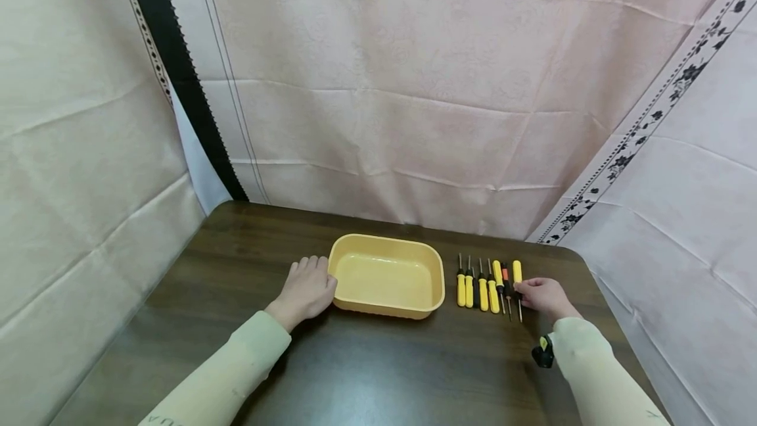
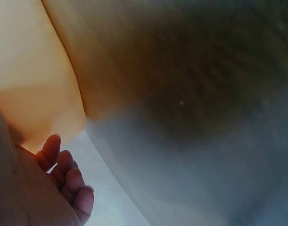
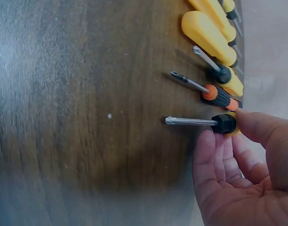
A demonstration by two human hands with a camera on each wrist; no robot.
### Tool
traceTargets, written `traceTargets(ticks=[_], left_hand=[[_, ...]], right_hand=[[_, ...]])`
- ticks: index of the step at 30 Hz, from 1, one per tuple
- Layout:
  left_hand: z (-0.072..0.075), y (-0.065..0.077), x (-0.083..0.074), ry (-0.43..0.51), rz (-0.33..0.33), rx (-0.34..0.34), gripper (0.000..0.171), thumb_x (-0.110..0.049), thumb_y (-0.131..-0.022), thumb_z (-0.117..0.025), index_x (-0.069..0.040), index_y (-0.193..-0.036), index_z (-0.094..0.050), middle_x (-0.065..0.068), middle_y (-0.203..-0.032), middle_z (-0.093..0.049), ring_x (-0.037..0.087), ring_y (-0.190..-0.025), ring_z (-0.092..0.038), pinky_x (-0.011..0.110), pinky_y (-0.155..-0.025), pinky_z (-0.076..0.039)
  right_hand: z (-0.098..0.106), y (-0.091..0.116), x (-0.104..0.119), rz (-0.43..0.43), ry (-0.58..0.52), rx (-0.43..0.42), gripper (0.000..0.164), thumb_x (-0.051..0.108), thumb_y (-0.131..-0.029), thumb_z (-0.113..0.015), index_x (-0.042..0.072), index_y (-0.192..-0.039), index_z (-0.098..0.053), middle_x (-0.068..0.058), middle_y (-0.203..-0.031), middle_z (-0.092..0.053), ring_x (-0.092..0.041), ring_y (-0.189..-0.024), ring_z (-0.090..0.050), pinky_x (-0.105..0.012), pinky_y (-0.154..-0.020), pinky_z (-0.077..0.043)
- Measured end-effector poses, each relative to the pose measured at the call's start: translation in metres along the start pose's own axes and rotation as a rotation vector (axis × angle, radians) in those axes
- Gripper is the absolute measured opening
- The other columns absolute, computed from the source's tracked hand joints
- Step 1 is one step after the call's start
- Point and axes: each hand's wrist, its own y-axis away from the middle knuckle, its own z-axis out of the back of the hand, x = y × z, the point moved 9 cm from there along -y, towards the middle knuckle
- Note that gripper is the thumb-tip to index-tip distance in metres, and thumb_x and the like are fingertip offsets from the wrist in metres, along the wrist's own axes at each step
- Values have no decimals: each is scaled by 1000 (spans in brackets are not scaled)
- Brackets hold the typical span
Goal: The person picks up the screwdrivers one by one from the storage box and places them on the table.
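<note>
My right hand pinches a screwdriver with a yellow handle and black collar, at the right end of a row. In the right wrist view, thumb and fingers meet around that screwdriver near its collar, its cross-shaped tip pointing left. Beside it lies a black-and-orange screwdriver, then several yellow-handled ones. My left hand rests at the left side of a yellow plastic basket, thumb by its rim. Fingers of the left hand look loosely bent in the left wrist view.
The dark wooden table has rounded far corners. Pale cloth hangs behind it and along both sides. A black device sits at the right wrist.
</note>
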Motion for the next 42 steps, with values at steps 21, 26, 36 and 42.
traceTargets(ticks=[21, 26, 36, 42], left_hand=[[-2, 0, -1, 16, 2, 19, 17, -22, -91, -35, -10, -86, -46, 4, -80, -42, 24, -77, -36, 38, -73, -28], [-2, 0, -3, 8, -4, 15, 16, -21, -91, -37, -9, -87, -47, 4, -80, -42, 24, -77, -36, 38, -74, -29], [-5, -1, -3, 4, -9, 13, 15, -22, -91, -39, -9, -88, -47, 5, -80, -41, 24, -77, -36, 39, -74, -29], [-1, -2, -1, 10, -3, 23, 17, -23, -91, -38, -9, -88, -47, 5, -81, -42, 25, -78, -36, 38, -73, -28]], right_hand=[[0, 8, 9, 17, 198, -27, 31, 27, -93, -61, -2, -90, -71, -2, -68, -63, -16, -63, -58, -30, -59, -46], [1, 11, 7, 4, 210, -44, 32, 29, -93, -61, -1, -91, -72, -2, -68, -62, -18, -64, -57, -32, -58, -44], [0, 19, 4, 7, 185, -54, 34, 31, -94, -60, -1, -92, -71, -4, -70, -63, -21, -67, -57, -32, -58, -43], [2, 24, 8, -3, 138, -99, 50, 41, -98, -50, -7, -105, -64, -11, -85, -66, -21, -76, -61, -36, -68, -47]])
